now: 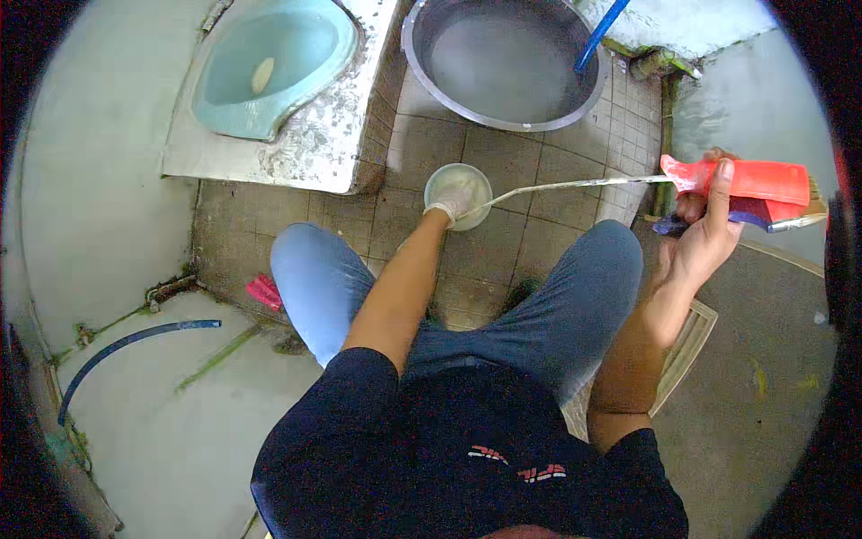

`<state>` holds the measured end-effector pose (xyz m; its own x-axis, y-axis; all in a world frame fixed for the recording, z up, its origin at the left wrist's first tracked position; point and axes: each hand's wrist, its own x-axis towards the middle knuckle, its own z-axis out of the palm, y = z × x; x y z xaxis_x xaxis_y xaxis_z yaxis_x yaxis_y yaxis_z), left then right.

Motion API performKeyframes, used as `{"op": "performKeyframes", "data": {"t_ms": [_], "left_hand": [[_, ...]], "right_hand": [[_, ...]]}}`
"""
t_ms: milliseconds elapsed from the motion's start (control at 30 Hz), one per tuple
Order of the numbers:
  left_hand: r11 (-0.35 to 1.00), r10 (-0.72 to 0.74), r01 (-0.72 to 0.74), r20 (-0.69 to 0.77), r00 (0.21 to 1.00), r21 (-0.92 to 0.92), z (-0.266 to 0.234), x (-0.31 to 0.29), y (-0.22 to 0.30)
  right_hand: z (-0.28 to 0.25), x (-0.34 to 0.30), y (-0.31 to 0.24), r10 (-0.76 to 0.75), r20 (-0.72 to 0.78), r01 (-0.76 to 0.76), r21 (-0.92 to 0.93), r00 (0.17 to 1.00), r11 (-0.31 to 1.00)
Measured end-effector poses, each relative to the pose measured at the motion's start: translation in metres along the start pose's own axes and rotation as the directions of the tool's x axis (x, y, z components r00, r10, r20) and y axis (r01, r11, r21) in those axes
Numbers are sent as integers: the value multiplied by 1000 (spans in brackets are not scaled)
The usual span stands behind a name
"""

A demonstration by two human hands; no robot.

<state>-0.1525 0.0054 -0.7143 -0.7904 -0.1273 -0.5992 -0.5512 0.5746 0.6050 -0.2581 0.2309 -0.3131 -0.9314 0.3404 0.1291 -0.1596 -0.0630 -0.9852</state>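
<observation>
My left hand (pixel 453 193), in a whitish glove, reaches down into a small pale tub (pixel 483 186) on the tiles. Its fingers blur into the milky contents, so whether they grip anything is unclear. My right hand (pixel 714 216) is closed around a red handle (pixel 768 182) with a long, thin, whitish metal rod (pixel 575 184), like a paint roller frame. The rod bends and its far end meets the tub beside my left wrist; no roller shows there. Against the handle, the same hand also holds a paintbrush (pixel 763 214) with a purple-blue handle, bristles pointing right.
A large grey basin (pixel 415 63) of cloudy water stands ahead, with a blue pipe (pixel 600 38) in it. Left of it, a turquoise squat toilet (pixel 238 117) sits in a raised ledge (pixel 310 162). A blue hose (pixel 135 344) and a pink cloth (pixel 264 291) are at left.
</observation>
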Motion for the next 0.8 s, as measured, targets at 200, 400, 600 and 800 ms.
{"op": "performKeyframes", "data": {"t_ms": [200, 400, 600, 800], "left_hand": [[998, 35, -26, 155, 987, -64, 15, 17, -26], [982, 187, -185, -70, 980, 27, 32, 33, -36], [943, 43, -25, -47, 998, 331, 26, 15, -15], [984, -78, 65, 75, 994, 168, 41, 46, -34]], "right_hand": [[4, -4, 3, -61, 26, 58, 93, 998, 994], [8, -12, -2, -30, 92, 21, 90, 995, 996], [11, -15, -6, -87, 179, 68, 109, 980, 992], [9, -13, -4, -15, 132, 2, 97, 991, 995]]}}
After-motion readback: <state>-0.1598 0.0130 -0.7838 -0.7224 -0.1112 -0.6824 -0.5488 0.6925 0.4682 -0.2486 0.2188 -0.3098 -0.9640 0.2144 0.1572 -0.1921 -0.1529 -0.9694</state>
